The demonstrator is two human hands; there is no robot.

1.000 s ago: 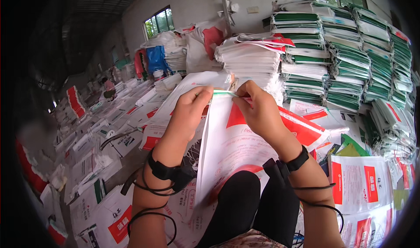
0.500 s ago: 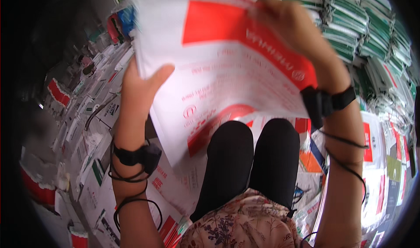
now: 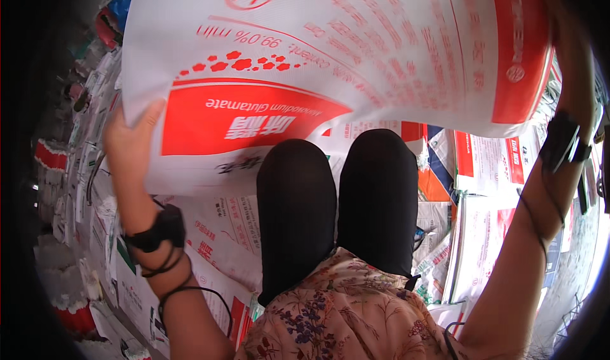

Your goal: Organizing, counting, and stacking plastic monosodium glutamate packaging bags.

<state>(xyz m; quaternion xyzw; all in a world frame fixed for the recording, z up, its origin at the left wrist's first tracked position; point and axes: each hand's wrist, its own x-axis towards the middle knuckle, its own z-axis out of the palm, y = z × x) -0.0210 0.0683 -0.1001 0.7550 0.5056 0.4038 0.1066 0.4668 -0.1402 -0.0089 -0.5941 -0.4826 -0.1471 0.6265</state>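
A large white plastic sack with red printed panels is stretched between my two hands above and beyond my knees. My left hand grips its left edge, with the thumb lying over the printed face and the fingers hidden behind. At the far right, my right hand is at the sack's red end; it is dim, and its fingers are largely hidden behind the plastic. The sheet bows, and its near edge hangs down just beyond my knees.
My black-clad knees stand in the middle. Flat printed sacks lie in stacks at the right, and another white sack lies left of my legs. More sacks heap along the left. Black straps with cables circle my forearms.
My right hand has swung outward to the right and my left hand has moved left. The sack has been pulled wider and now shows more of its print. My view has shifted too.
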